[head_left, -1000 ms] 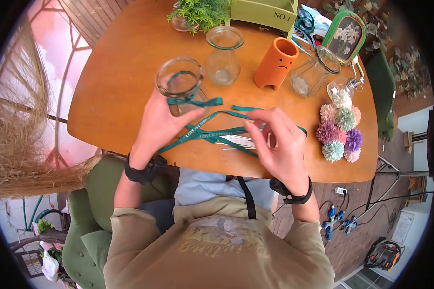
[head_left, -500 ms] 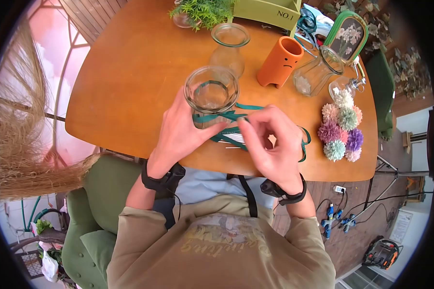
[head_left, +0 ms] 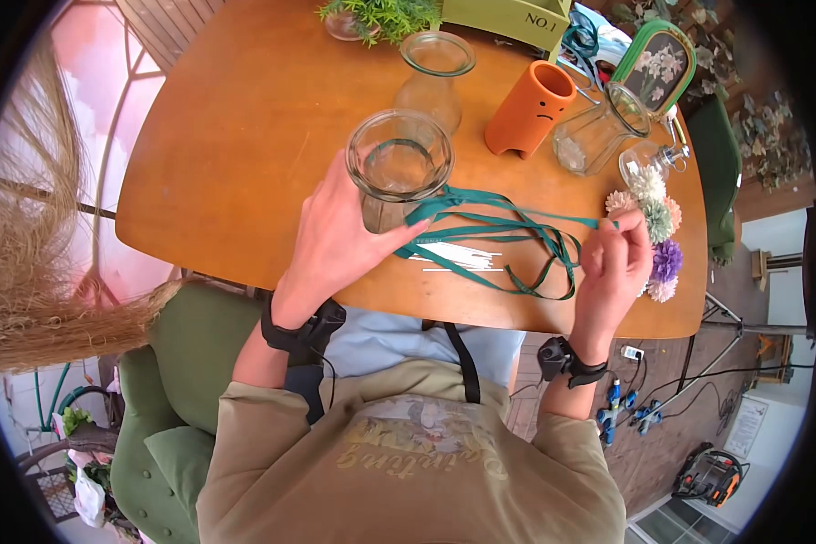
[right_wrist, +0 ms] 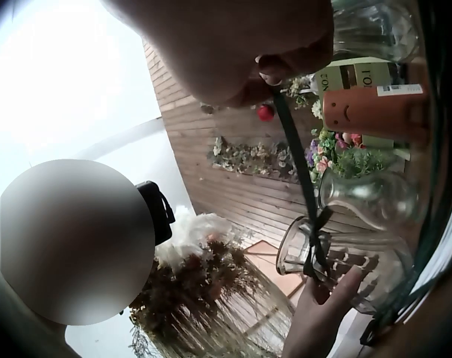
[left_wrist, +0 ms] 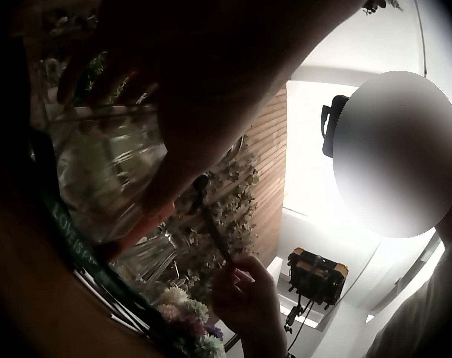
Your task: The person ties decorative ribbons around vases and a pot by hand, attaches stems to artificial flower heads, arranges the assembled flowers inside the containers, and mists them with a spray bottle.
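Note:
Near the table's front edge, the left hand (head_left: 331,231) grips a clear glass vase (head_left: 399,168) by its neck, the thumb pressing on the green ribbon (head_left: 431,207) at the front. Off to the right, the right hand (head_left: 615,267) pinches one ribbon end and draws it into a straight band. In the right wrist view this taut ribbon (right_wrist: 294,142) runs from the fingertips to a knot or crossing at the vase neck (right_wrist: 292,246). Loose ribbon loops (head_left: 539,249) and white sticks (head_left: 453,257) lie between the hands.
A second glass vase (head_left: 431,91) stands behind the held one. Farther right are an orange sad-face pot (head_left: 528,111), a tilted glass vase (head_left: 594,136), pompom flowers (head_left: 666,261) and a green frame (head_left: 657,68). A green box (head_left: 508,25) and a plant (head_left: 381,18) are at the back.
The right hand has moved right, away from the vase, pulling a ribbon end out straight. The left hand first carried the vase to the right, then stayed nearly in place.

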Demonstrator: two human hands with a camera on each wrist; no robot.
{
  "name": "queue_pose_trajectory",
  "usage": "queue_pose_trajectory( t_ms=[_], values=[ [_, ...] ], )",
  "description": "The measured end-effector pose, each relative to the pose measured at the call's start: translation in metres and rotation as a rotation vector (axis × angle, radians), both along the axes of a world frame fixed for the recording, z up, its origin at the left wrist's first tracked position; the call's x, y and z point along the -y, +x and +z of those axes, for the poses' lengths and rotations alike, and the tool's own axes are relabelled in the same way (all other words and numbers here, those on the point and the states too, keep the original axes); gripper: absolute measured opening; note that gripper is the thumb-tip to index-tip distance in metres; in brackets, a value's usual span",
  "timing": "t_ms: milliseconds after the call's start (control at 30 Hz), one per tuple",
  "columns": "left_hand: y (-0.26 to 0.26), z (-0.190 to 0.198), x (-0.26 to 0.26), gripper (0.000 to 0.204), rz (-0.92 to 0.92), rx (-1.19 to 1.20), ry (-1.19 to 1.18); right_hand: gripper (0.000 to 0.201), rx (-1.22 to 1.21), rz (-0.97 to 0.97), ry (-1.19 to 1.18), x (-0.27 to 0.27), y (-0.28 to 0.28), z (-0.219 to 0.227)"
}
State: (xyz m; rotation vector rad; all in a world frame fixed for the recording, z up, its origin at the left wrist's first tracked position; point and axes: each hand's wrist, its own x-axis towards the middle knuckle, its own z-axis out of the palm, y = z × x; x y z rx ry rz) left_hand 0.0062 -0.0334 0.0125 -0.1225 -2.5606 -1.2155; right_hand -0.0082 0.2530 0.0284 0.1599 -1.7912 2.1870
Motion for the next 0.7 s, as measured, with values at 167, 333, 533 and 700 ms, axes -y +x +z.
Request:
queue_pose_trajectory(
  t_ms=[167,333,533,700],
  values=[
    [0.0,-0.002,0.0,0.08,0.0,-0.014,-0.035,0.015,0.086,-0.079,0.259,-0.017,0.007,-0.007],
    [0.001,-0.001,0.0,0.082,0.001,-0.035,-0.042,0.013,-0.078,-0.216,0.595,0.01,0.001,-0.001],
    [0.001,0.0,0.0,0.079,-0.023,-0.03,-0.024,0.029,-0.209,0.141,0.919,0.063,0.006,0.009],
    [0.001,-0.001,0.001,0.079,-0.025,-0.03,-0.038,0.019,-0.337,0.15,0.992,0.082,-0.004,-0.007]
  ],
)
